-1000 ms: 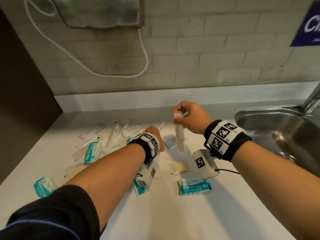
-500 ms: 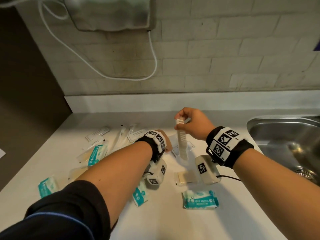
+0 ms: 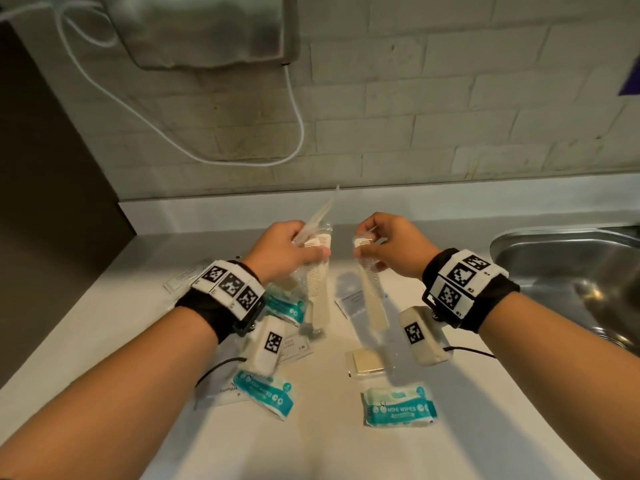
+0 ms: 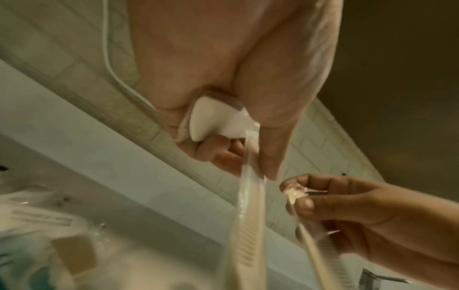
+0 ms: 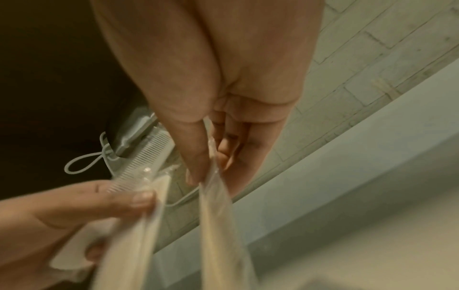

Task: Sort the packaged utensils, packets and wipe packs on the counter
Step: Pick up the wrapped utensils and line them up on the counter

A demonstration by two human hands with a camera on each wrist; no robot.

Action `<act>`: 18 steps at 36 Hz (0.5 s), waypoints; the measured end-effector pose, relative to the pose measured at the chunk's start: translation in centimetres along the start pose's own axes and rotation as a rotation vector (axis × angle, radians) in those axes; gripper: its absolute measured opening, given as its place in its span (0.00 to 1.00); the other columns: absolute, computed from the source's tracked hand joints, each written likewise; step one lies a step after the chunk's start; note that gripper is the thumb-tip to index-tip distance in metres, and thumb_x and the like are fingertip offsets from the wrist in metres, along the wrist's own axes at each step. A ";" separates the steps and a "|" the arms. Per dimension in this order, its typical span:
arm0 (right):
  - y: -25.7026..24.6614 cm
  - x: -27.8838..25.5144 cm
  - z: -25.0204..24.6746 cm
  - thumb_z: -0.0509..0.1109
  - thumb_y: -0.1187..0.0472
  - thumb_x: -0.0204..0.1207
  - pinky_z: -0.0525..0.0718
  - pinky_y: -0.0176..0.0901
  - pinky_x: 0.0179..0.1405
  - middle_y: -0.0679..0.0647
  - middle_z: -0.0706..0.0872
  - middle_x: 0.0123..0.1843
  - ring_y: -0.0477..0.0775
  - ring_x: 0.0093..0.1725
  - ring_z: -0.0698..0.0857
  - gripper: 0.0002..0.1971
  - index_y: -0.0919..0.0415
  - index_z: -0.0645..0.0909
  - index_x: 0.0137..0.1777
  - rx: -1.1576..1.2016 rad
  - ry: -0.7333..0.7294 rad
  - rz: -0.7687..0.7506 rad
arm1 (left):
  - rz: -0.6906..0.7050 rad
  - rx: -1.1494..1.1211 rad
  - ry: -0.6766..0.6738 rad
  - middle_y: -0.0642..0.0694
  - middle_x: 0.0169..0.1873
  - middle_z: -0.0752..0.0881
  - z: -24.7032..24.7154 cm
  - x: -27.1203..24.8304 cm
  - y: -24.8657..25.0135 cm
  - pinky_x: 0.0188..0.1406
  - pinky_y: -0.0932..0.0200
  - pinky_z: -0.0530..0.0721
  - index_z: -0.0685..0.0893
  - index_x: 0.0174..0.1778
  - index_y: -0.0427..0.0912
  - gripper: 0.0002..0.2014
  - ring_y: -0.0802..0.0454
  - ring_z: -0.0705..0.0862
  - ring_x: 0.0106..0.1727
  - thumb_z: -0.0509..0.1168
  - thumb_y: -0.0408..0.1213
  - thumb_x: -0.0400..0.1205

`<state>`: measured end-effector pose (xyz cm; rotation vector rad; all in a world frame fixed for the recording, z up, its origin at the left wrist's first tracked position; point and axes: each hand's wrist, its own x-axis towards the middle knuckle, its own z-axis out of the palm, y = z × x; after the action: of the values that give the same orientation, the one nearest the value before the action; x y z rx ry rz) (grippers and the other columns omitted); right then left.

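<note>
Grey brick wall w/ a white cable behind, pale counter (image 3: 332,445) below, steel sink (image 3: 568,271) at one end. Both hands were up over the counter, away from the sink side.

Left hand (image 3: 284,249) had fingers curled round a bundle of clear-wrapped combs (image 3: 317,271), one hanging down, another wrapper sticking up past the knuckles; count unclear, prob 2-3, blur too heavy in the wrist view. Right hand (image 3: 388,244), nearer the sink, pinched the top of a single wrapped comb (image 3: 369,289) btw thumb and fingertips, comb dangling free. The two loads were near each other, not touching.

On the counter, further from the sink than the hands: wipe packs (image 3: 263,393), another (image 3: 398,407) closer to the sink, a flat tan packet (image 3: 367,362) above it, white sachets (image 3: 356,301) under the dangling combs.

Judgement: mid-sort, combs being gathered, piles not formed yet.

Risks: slick wrap + pinch at one end only, so right comb could slip or swing out. Left bundle is loose, adding one more could shed a wrapper. A drop toward the sink could send it into the basin.
</note>
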<state>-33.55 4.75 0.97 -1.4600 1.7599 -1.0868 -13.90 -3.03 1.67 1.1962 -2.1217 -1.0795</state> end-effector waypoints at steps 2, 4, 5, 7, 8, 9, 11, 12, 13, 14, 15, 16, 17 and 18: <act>0.8 -0.4 -1.1 0.76 0.67 0.73 0.87 0.37 0.29 0.54 0.82 0.43 0.51 0.37 0.85 0.13 0.58 0.78 0.53 -0.020 0.021 0.041 | 0.048 -0.072 0.000 0.52 0.33 0.83 0.6 -0.2 0.7 0.43 0.51 0.83 0.82 0.40 0.46 0.13 0.51 0.83 0.36 0.80 0.42 0.71; 1.8 -0.8 -2.1 0.76 0.66 0.73 0.87 0.39 0.30 0.57 0.84 0.44 0.54 0.37 0.86 0.12 0.55 0.77 0.50 -0.034 0.029 0.090 | 0.075 -0.120 -0.021 0.54 0.33 0.81 1.8 -0.1 1.6 0.37 0.57 0.80 0.81 0.42 0.47 0.13 0.56 0.79 0.33 0.80 0.41 0.71; 2.5 -0.9 -2.6 0.76 0.66 0.73 0.87 0.42 0.31 0.59 0.85 0.44 0.56 0.37 0.87 0.11 0.54 0.77 0.48 -0.038 0.031 0.119 | 0.082 -0.129 -0.044 0.53 0.35 0.82 2.6 0.0 2.1 0.34 0.61 0.78 0.82 0.46 0.45 0.14 0.58 0.79 0.32 0.80 0.41 0.71; 4.0 -1.2 -3.4 0.75 0.66 0.74 0.87 0.44 0.32 0.61 0.87 0.44 0.56 0.37 0.87 0.11 0.57 0.77 0.51 -0.050 0.031 0.189 | 0.084 -0.134 -0.108 0.50 0.41 0.87 4.7 0.5 2.8 0.30 0.66 0.77 0.84 0.54 0.44 0.18 0.59 0.82 0.33 0.80 0.40 0.72; 4.8 -1.4 -3.7 0.74 0.67 0.75 0.86 0.43 0.32 0.60 0.87 0.44 0.54 0.36 0.86 0.11 0.59 0.77 0.55 -0.049 0.033 0.229 | 0.079 -0.137 -0.145 0.50 0.43 0.87 5.9 0.8 3.0 0.28 0.66 0.78 0.84 0.55 0.45 0.18 0.59 0.82 0.34 0.80 0.39 0.72; 5.6 -1.5 -4.0 0.73 0.67 0.76 0.86 0.43 0.33 0.59 0.86 0.43 0.53 0.34 0.86 0.13 0.61 0.76 0.57 -0.037 0.034 0.271 | 0.068 -0.137 -0.181 0.50 0.42 0.88 7.1 1.1 3.2 0.27 0.66 0.79 0.84 0.55 0.46 0.17 0.59 0.83 0.33 0.79 0.39 0.72; 7.2 -1.8 -4.5 0.74 0.68 0.74 0.88 0.45 0.35 0.59 0.84 0.43 0.53 0.33 0.85 0.14 0.62 0.76 0.57 -0.023 0.038 0.348 | 0.033 -0.121 -0.234 0.48 0.41 0.88 9.5 1.8 3.2 0.29 0.64 0.80 0.85 0.54 0.43 0.17 0.57 0.84 0.33 0.80 0.40 0.72; 7.9 -1.9 -4.7 0.75 0.69 0.74 0.89 0.46 0.37 0.59 0.84 0.43 0.53 0.33 0.84 0.14 0.62 0.77 0.57 -0.029 0.036 0.379 | 0.010 -0.106 -0.250 0.46 0.41 0.88 10.6 2.2 3.1 0.29 0.63 0.80 0.85 0.54 0.42 0.18 0.55 0.84 0.34 0.80 0.41 0.71; 8.5 -2.1 -4.9 0.75 0.69 0.74 0.89 0.47 0.39 0.59 0.84 0.44 0.53 0.35 0.84 0.15 0.63 0.77 0.58 -0.034 0.029 0.403 | -0.005 -0.095 -0.259 0.45 0.41 0.88 11.5 2.5 3.0 0.29 0.63 0.80 0.85 0.55 0.40 0.19 0.54 0.84 0.34 0.80 0.41 0.71; 9.0 -2.3 -5.0 0.74 0.70 0.74 0.89 0.47 0.42 0.61 0.84 0.48 0.54 0.37 0.84 0.16 0.65 0.77 0.60 -0.039 0.018 0.419 | -0.020 -0.088 -0.264 0.44 0.41 0.88 12.3 2.8 3.0 0.27 0.64 0.79 0.84 0.55 0.39 0.19 0.54 0.83 0.33 0.80 0.41 0.71; 9.6 -2.4 -5.1 0.74 0.70 0.74 0.88 0.46 0.45 0.62 0.84 0.54 0.56 0.43 0.85 0.19 0.66 0.77 0.64 -0.058 0.000 0.424 | -0.034 -0.082 -0.266 0.44 0.39 0.87 12.9 3.1 3.0 0.26 0.65 0.78 0.84 0.54 0.38 0.19 0.54 0.83 0.31 0.80 0.41 0.72; 10.1 -2.6 -5.1 0.74 0.69 0.74 0.87 0.46 0.50 0.63 0.82 0.63 0.58 0.51 0.85 0.23 0.65 0.75 0.69 -0.115 -0.023 0.414 | -0.048 -0.076 -0.272 0.43 0.38 0.87 13.4 3.3 2.9 0.25 0.64 0.77 0.84 0.53 0.38 0.18 0.54 0.82 0.30 0.79 0.41 0.72; 10.4 -2.8 -5.2 0.74 0.66 0.74 0.84 0.47 0.57 0.62 0.79 0.70 0.59 0.61 0.83 0.28 0.62 0.72 0.74 -0.217 -0.040 0.395 | -0.057 -0.070 -0.279 0.43 0.37 0.87 13.8 3.5 2.8 0.26 0.62 0.78 0.84 0.53 0.38 0.18 0.53 0.81 0.29 0.79 0.42 0.73; 10.6 -3.1 -5.3 0.74 0.63 0.75 0.80 0.49 0.63 0.60 0.75 0.74 0.59 0.68 0.80 0.30 0.59 0.69 0.77 -0.330 -0.042 0.367 | -0.062 -0.068 -0.283 0.44 0.36 0.87 14.0 3.7 2.7 0.26 0.62 0.78 0.84 0.53 0.39 0.18 0.53 0.81 0.28 0.79 0.42 0.73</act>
<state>-42.49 9.57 -5.91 -1.2558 2.1439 -0.5941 -27.07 0.24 -4.13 1.1396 -2.2462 -1.4096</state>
